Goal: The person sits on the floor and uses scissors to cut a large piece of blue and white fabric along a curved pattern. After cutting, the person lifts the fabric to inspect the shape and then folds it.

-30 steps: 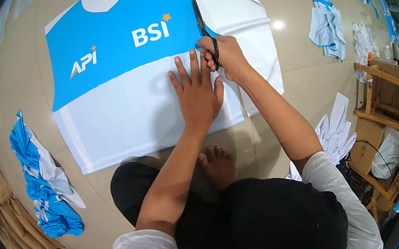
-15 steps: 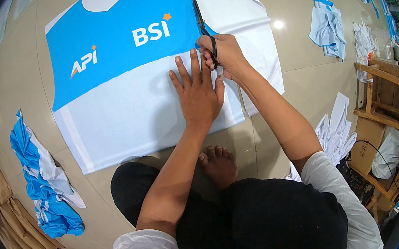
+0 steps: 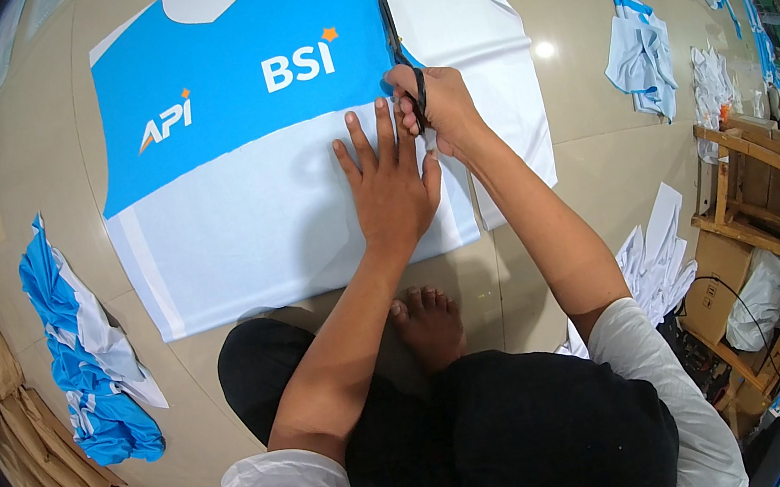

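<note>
A blue-and-white printed fabric panel (image 3: 241,233), with lettering and orange marks, lies flat on the tiled floor in front of me. My left hand (image 3: 387,185) rests on it palm down, fingers spread, just below the blue band's edge. Beside its fingertips, my right hand (image 3: 441,109) grips black-handled scissors (image 3: 391,22), their blades pointing away from me along the blue band's right edge. A white sleeve-shaped part (image 3: 501,111) of the fabric spreads to the right, with creases near the blades. The fingers of my right hand partly hide the handles.
Crumpled blue-and-white cloth (image 3: 90,362) lies at the left beside brown bundles (image 3: 21,430). Folded pieces (image 3: 636,53) lie at the upper right. White scraps (image 3: 653,258), a wooden frame (image 3: 756,176), a cardboard box (image 3: 716,289) and a plastic bag (image 3: 758,303) are at the right. My bare foot (image 3: 428,322) is below the fabric.
My hands and the scissors have shifted very slightly up and to the right. The white fabric right of the blades shows more creasing than before.
</note>
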Tool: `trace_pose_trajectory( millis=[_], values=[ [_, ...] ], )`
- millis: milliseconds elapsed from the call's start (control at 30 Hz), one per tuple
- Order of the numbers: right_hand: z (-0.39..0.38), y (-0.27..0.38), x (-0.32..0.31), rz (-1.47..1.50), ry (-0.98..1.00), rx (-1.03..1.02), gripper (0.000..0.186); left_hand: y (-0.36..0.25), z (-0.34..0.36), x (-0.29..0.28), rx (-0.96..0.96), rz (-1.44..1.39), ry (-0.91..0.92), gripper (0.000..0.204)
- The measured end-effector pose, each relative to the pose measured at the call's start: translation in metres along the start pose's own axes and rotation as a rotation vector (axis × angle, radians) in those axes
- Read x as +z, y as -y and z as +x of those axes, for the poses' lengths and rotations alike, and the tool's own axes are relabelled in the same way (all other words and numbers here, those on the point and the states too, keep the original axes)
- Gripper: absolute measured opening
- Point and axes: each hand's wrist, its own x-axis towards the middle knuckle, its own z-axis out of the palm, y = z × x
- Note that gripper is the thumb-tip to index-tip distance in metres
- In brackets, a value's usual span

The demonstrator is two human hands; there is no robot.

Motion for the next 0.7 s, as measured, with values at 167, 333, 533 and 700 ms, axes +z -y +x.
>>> trace_pose_trajectory(
  millis=[167,333,533,700],
  values=[
    [0.007,0.006,0.002,-0.006,-0.003,-0.017,0.025,-0.001,0.001,-0.001,-0.004,-0.011,0.004,0.076],
    [0.013,0.007,0.004,-0.004,0.002,-0.018,0.023,-0.001,0.001,-0.001,-0.004,-0.004,0.003,0.075],
    [0.016,0.004,0.004,-0.014,0.014,-0.011,0.023,-0.001,0.001,-0.001,-0.001,0.004,-0.006,0.073],
    [0.015,0.005,0.005,-0.034,0.012,-0.025,0.024,0.0,0.0,-0.001,-0.001,0.008,0.004,0.072]
  ],
)
